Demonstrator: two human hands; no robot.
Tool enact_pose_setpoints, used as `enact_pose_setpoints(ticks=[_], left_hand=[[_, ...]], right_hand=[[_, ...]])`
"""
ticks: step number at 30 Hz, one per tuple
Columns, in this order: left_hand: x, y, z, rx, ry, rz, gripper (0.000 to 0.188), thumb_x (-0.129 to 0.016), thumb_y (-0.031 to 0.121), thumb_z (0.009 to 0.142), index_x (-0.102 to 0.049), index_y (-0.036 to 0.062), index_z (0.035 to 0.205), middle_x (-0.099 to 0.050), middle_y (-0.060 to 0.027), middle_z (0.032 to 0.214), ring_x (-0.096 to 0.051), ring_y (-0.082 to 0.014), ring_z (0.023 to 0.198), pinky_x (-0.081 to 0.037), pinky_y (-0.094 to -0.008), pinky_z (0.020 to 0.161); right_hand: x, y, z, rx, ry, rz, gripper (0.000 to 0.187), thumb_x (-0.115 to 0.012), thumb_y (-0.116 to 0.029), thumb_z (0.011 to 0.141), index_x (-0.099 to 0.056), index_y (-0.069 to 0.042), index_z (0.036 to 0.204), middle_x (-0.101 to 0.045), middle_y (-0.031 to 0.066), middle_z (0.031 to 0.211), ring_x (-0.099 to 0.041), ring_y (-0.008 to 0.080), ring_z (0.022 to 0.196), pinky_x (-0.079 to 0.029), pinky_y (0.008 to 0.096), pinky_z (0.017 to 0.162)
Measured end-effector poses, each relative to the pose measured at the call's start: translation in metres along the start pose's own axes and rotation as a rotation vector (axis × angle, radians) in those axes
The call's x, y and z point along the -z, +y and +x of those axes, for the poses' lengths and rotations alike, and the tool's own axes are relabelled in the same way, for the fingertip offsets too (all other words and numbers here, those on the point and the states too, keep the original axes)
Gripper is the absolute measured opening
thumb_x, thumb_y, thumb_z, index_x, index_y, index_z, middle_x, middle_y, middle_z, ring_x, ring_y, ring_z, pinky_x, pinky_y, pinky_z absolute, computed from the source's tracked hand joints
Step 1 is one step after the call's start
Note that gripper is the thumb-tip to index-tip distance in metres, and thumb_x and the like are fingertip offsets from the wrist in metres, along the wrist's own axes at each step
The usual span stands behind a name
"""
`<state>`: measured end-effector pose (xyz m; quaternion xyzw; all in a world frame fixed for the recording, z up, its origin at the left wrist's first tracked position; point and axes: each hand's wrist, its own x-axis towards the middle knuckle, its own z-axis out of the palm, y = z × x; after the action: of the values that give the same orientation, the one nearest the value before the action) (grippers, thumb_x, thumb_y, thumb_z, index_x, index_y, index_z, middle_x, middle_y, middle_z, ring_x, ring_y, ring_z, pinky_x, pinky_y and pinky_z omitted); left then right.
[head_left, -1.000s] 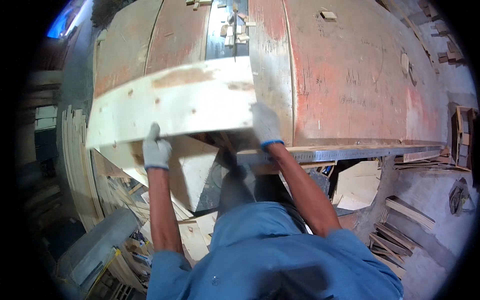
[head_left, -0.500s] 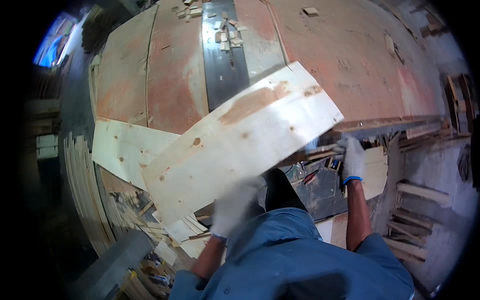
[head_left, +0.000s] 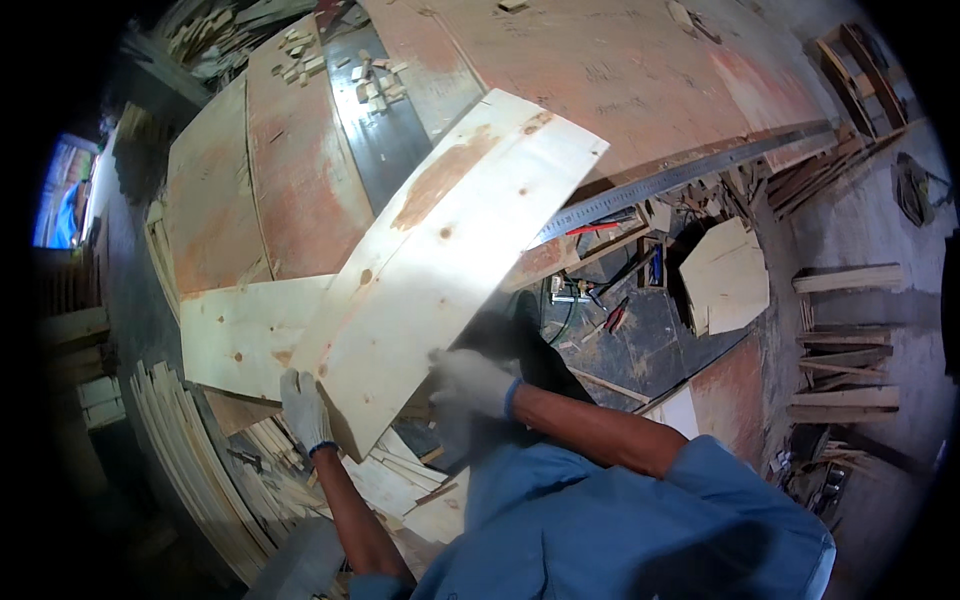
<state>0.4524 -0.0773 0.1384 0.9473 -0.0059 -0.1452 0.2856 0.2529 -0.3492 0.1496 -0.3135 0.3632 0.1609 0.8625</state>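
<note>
A long, pale plywood board with knots and a brown stain slants across the bench, its near end overhanging towards my body. My left hand, in a whitish knitted glove, grips the board's left edge close to the near end. On the opposite edge, my gloved right hand has its fingers closed at the board, slightly blurred. Partly beneath the long board lies a second pale plywood piece, to the left. The undersides of the fingers are hidden.
The reddish-brown bench top carries small wood blocks at the back. A steel ruler lies along its right front edge. Red-handled pliers and a cut board are lower right. Long strips stand left, with offcuts below.
My right hand has come from the tool area at the right to the board's near right edge. My left hand has moved to its left edge. The board is turned more steeply.
</note>
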Motion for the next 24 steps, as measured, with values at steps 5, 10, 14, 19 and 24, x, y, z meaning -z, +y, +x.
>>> enact_pose_setpoints(ticks=[5,10,14,19,24], left_hand=[[-0.016,0.041,-0.079,0.002,0.053,-0.454,0.046,-0.054,0.024,0.102,-0.054,-0.0098,0.134,-0.062,-0.0174,0.126,-0.058,-0.0261,0.114,-0.044,-0.0356,0.104],[-0.039,0.104,-0.179,0.052,-0.139,-0.746,0.043,-0.057,0.025,0.102,-0.056,-0.0051,0.133,-0.063,-0.0119,0.122,-0.06,-0.0182,0.107,-0.05,-0.0317,0.093],[-0.044,0.119,-0.19,0.064,-0.429,-0.755,0.037,-0.06,0.023,0.102,-0.059,-0.0027,0.128,-0.067,-0.0108,0.111,-0.063,-0.0161,0.094,-0.054,-0.0303,0.084],[-0.059,0.123,-0.159,-0.299,-0.186,-0.182,0.034,-0.059,0.025,0.103,-0.066,-0.0028,0.121,-0.072,-0.0116,0.11,-0.069,-0.0213,0.094,-0.054,-0.0329,0.084],[-0.055,0.153,-0.137,-0.24,-0.158,-0.065,0.035,-0.059,0.025,0.102,-0.066,-0.0021,0.123,-0.071,-0.0154,0.117,-0.068,-0.0248,0.105,-0.052,-0.0347,0.094]], right_hand=[[0.068,0.027,-0.006,0.635,0.286,-1.211,0.036,-0.057,-0.025,0.101,-0.059,-0.002,0.129,-0.06,0.0157,0.117,-0.06,0.0307,0.099,-0.052,0.0389,0.084],[0.104,0.01,-0.067,0.779,0.596,-1.252,0.043,-0.051,0.0,0.092,-0.059,-0.007,0.134,-0.066,0.0209,0.11,-0.063,0.0396,0.101,-0.051,0.0427,0.091],[0.135,-0.025,-0.066,0.486,0.673,-0.588,0.043,-0.06,-0.037,0.097,-0.067,0.003,0.109,-0.068,0.0248,0.091,-0.065,0.0375,0.084,-0.05,0.0446,0.078],[0.132,-0.046,-0.081,0.374,0.691,-0.613,0.062,-0.063,-0.052,0.095,-0.069,0.01,0.096,-0.069,0.0259,0.087,-0.067,0.0299,0.082,-0.049,0.0414,0.076],[0.098,-0.077,-0.112,0.417,0.599,-0.347,0.057,-0.067,-0.046,0.094,-0.071,0.01,0.1,-0.073,0.0209,0.094,-0.068,0.0197,0.088,-0.052,0.0346,0.08]])
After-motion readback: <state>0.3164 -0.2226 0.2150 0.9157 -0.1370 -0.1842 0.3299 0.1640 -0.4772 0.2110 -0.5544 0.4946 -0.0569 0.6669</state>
